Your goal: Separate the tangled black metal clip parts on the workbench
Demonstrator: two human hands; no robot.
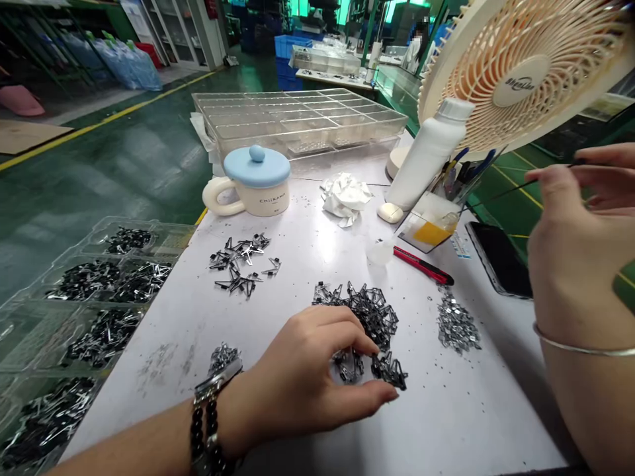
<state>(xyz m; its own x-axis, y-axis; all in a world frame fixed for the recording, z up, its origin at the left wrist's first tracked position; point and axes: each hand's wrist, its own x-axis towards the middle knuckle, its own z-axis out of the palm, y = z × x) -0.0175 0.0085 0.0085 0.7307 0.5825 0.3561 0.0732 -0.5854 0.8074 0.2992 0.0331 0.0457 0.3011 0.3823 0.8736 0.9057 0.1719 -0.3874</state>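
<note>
My left hand (307, 370) is at the near edge of a pile of small black metal parts (372, 314), which look like little clips. Its thumb and index finger are apart, with a small cluster of these parts (389, 371) lying between and just beyond the tips. My right hand (580, 231) is raised at the right edge, pinching a thin dark stick-like tool (516, 188) that points left toward the pen holder; its exact kind is unclear. A heap of tiny silvery pieces (457, 322) lies right of the black pile. Another small heap (224, 357) sits behind my left wrist.
More black clips (241, 254) lie loose at left. Around the white table stand a lidded mug (265, 198), crumpled tissue (344, 197), white bottle (431, 155), pen holder (431, 221), red cutter (421, 266), phone (499, 261), fan (520, 82), and compartment trays (171, 231) at left.
</note>
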